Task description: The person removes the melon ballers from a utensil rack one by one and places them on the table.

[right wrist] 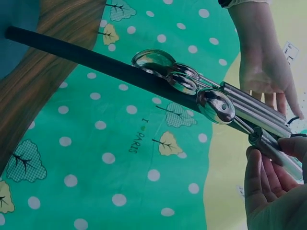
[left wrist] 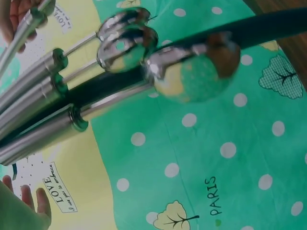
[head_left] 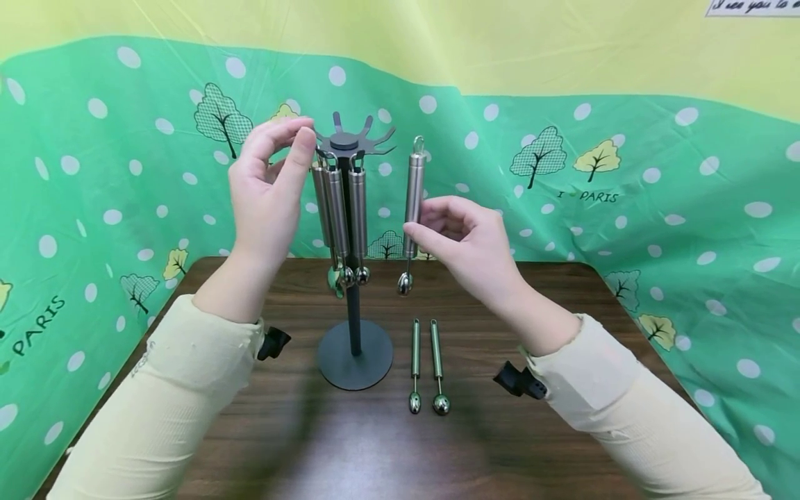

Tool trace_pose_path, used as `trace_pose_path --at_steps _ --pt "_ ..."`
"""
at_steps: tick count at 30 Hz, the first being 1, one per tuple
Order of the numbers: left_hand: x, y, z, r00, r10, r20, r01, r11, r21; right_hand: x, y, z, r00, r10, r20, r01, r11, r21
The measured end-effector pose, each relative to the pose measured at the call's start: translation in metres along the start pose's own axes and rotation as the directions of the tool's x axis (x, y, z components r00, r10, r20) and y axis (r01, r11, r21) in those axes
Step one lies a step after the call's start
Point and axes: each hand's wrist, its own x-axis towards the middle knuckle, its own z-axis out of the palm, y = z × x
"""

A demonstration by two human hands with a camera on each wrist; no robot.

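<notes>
Hanging upright from my right hand [head_left: 465,229] is a steel melon baller [head_left: 414,187], scoop down and loop up, its handle pinched between thumb and fingers. The scoop [right wrist: 216,105] has a small hole. To the left stands a dark rack [head_left: 353,305] with a round base and prongs fanning out on top. Several steel-handled scoops [head_left: 357,208] hang from its prongs by their loops. My left hand [head_left: 269,173] is raised at the rack's left prongs, fingers loosely bent, thumb tip near the hanging loops. In the left wrist view its fingers [left wrist: 43,203] are spread and hold nothing.
Two more small scoops [head_left: 436,351] lie side by side on the brown wooden table [head_left: 500,444], right of the rack's base. A green and yellow printed cloth [head_left: 475,160] with dots and trees hangs behind and at both sides of the table.
</notes>
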Motion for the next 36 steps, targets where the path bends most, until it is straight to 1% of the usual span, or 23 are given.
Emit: trace_pose_path --at_steps 1,3,8,10,12,17,21,23,27,31,33,36 --pt "0.001 0.0 0.0 1.0 0.006 0.007 -0.006 1.0 0.008 -0.001 0.001 -0.001 1.0 -0.004 -0.004 0.004 1.0 -0.002" --pt "0.003 0.001 -0.001 1.0 -0.011 0.018 0.011 1.0 0.007 -0.003 0.003 -0.005 1.0 -0.004 -0.01 0.004 1.0 0.001" --pt "0.008 0.003 -0.003 0.999 -0.032 0.043 0.031 0.999 0.021 -0.01 0.007 -0.013 0.999 0.035 -0.005 -0.035 0.999 0.015" --pt "0.01 0.002 -0.004 0.998 -0.022 0.053 0.021 0.999 0.028 -0.013 0.009 -0.017 0.999 0.054 -0.005 -0.054 0.998 0.022" --pt "0.012 -0.001 -0.005 0.998 -0.028 0.061 0.026 0.999 0.023 -0.017 0.01 -0.02 0.998 0.063 -0.011 -0.063 0.998 0.018" --pt "0.015 -0.006 -0.005 0.997 -0.036 0.073 0.036 0.999 0.0 -0.024 0.015 -0.027 0.997 0.066 -0.034 -0.066 0.998 -0.005" --pt "0.017 -0.009 -0.005 0.997 -0.03 0.073 0.033 0.999 -0.033 -0.029 0.018 -0.03 0.995 0.084 -0.045 -0.084 0.996 -0.008" --pt "0.017 -0.009 -0.006 0.996 -0.038 0.076 0.043 0.997 -0.06 -0.032 0.021 -0.032 0.995 0.092 -0.048 -0.093 0.996 -0.011" --pt "0.018 -0.009 -0.007 0.992 -0.084 0.099 0.095 0.989 -0.115 -0.037 0.027 -0.034 0.992 0.114 -0.053 -0.115 0.993 -0.02" --pt "0.019 -0.008 -0.009 0.982 -0.129 0.138 0.153 0.973 -0.175 -0.043 0.037 -0.037 0.988 0.148 -0.05 -0.15 0.988 -0.043" --pt "0.019 -0.008 -0.009 0.977 -0.142 0.157 0.173 0.963 -0.206 -0.047 0.042 -0.038 0.985 0.167 -0.05 -0.17 0.984 -0.057" --pt "0.019 -0.008 -0.009 0.974 -0.142 0.178 0.182 0.955 -0.233 -0.051 0.05 -0.039 0.98 0.194 -0.053 -0.197 0.978 -0.065"
